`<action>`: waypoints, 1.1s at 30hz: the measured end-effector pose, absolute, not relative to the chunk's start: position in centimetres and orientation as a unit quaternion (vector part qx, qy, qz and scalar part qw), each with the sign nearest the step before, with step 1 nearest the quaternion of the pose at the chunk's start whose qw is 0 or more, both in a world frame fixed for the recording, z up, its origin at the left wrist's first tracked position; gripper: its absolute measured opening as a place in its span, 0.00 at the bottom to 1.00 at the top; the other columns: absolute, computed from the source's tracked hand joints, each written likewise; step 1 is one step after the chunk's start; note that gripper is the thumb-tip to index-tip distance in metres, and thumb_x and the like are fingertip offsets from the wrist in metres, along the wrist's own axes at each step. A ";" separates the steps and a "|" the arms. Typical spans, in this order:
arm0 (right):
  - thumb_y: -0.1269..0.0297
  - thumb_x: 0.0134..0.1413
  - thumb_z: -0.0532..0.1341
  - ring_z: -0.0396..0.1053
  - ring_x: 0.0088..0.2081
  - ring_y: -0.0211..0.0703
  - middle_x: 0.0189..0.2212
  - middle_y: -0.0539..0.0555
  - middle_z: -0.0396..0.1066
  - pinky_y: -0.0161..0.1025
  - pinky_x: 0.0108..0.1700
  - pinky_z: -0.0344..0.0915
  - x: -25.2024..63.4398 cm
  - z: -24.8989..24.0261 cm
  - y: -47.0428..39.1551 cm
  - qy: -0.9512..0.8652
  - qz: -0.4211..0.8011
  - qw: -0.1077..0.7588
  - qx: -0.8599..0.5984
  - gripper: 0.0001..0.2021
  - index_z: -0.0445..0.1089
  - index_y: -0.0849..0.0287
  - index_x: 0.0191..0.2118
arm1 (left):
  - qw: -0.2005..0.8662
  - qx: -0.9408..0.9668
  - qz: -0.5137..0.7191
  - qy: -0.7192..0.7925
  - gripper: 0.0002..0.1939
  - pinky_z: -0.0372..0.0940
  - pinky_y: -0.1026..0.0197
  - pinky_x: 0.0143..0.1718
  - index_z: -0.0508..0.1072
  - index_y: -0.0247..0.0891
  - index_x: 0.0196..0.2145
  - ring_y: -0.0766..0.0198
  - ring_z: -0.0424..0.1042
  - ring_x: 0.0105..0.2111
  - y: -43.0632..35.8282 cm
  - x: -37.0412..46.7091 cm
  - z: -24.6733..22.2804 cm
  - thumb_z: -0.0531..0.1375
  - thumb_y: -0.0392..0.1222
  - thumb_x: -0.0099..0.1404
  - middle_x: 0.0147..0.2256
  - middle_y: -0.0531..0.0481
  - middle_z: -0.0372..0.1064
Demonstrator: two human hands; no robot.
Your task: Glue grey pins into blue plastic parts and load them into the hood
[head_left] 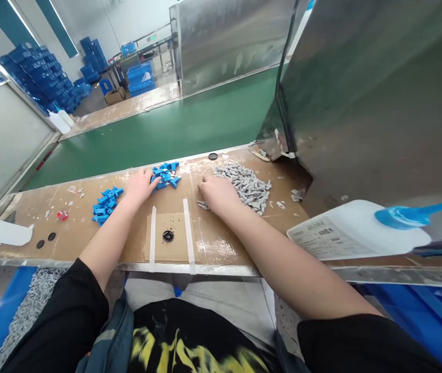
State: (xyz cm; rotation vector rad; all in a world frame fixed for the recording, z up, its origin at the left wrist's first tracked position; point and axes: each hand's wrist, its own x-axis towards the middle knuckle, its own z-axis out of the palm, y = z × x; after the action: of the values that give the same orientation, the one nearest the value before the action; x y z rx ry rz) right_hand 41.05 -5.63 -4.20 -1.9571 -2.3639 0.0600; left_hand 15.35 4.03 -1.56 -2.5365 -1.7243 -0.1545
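My left hand [140, 185] rests at the left edge of a small pile of blue plastic pieces [162, 176], thumb and fingers apart and touching the pieces. My right hand [220, 194] is at the left side of a heap of small grey plastic parts [249, 185], its fingers curled together and pointing down. What those fingers hold, if anything, is hidden. Between my forearms a black round cap [168, 236] lies on a cardboard square [174, 251] held by two white tape strips. A second blue pile [106, 205] lies left of my left forearm.
A large white bottle with a blue nozzle [355, 230] leans at the right; another bottle [5, 232] lies far left. Black discs [46, 240] and a red piece [62, 215] are on the bench. Beyond runs a green conveyor belt [166, 129], with a metal panel [380, 103] at right.
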 end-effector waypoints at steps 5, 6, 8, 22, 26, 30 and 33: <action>0.74 0.66 0.55 0.74 0.43 0.55 0.47 0.71 0.73 0.46 0.38 0.56 41.0 -4.5 -5.6 -0.760 0.011 0.058 -0.648 0.15 0.80 0.69 0.43 | 0.049 -0.813 -0.134 -0.565 0.20 0.65 0.55 0.46 0.69 0.42 0.60 0.50 0.74 0.48 4.9 13.6 0.6 0.57 0.54 0.77 0.56 0.38 0.64; 0.75 0.66 0.54 0.74 0.44 0.56 0.47 0.71 0.74 0.46 0.39 0.56 41.0 -4.4 -5.6 -0.758 0.014 0.054 -0.650 0.15 0.80 0.69 0.42 | 0.052 -0.810 -0.149 -0.564 0.19 0.65 0.56 0.47 0.69 0.42 0.59 0.51 0.73 0.49 4.9 12.8 1.3 0.56 0.54 0.78 0.56 0.39 0.64; 0.76 0.66 0.53 0.74 0.45 0.57 0.45 0.71 0.75 0.47 0.41 0.57 41.1 -4.3 -5.6 -0.758 0.025 0.046 -0.650 0.16 0.80 0.69 0.43 | 0.055 -0.807 -0.158 -0.566 0.16 0.65 0.57 0.49 0.71 0.42 0.55 0.53 0.73 0.50 4.6 10.9 2.4 0.54 0.53 0.79 0.54 0.41 0.67; 0.64 0.66 0.63 0.76 0.41 0.43 0.40 0.57 0.80 0.44 0.47 0.72 38.9 -6.4 -5.5 -0.701 0.410 0.375 -0.446 0.09 0.80 0.59 0.45 | 0.035 -0.856 0.061 -0.512 0.14 0.64 0.53 0.51 0.75 0.38 0.48 0.47 0.73 0.50 -0.4 4.7 -1.1 0.54 0.47 0.77 0.47 0.39 0.73; 0.52 0.61 0.69 0.76 0.35 0.42 0.35 0.55 0.80 0.43 0.43 0.73 38.1 -7.0 -6.2 -0.649 0.542 0.372 -0.383 0.15 0.80 0.60 0.42 | -0.143 -0.840 -0.118 -0.510 0.15 0.65 0.55 0.46 0.72 0.40 0.52 0.55 0.73 0.42 -2.6 9.4 -0.9 0.53 0.50 0.79 0.44 0.44 0.74; 0.50 0.59 0.71 0.77 0.40 0.44 0.39 0.56 0.79 0.44 0.48 0.74 37.5 -7.0 -7.1 -0.714 0.515 0.358 -0.310 0.14 0.81 0.57 0.37 | -0.393 -0.745 -0.319 -0.435 0.14 0.64 0.61 0.38 0.70 0.39 0.51 0.65 0.67 0.32 -3.2 15.1 -2.7 0.55 0.51 0.77 0.43 0.46 0.75; 0.52 0.63 0.69 0.77 0.42 0.45 0.40 0.55 0.79 0.44 0.51 0.74 37.1 -6.9 -7.7 -0.769 0.477 0.328 -0.270 0.11 0.83 0.54 0.38 | -0.515 -0.640 -0.404 -0.402 0.11 0.57 0.65 0.28 0.68 0.37 0.48 0.70 0.59 0.25 -2.4 17.6 -4.7 0.53 0.47 0.77 0.39 0.48 0.70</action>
State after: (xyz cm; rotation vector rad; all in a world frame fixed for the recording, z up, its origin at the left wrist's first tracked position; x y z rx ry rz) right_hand 37.10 -7.69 -6.91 -0.7071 -2.0147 1.2500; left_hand 17.59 -2.44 -4.74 -3.1547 -1.9817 -1.9921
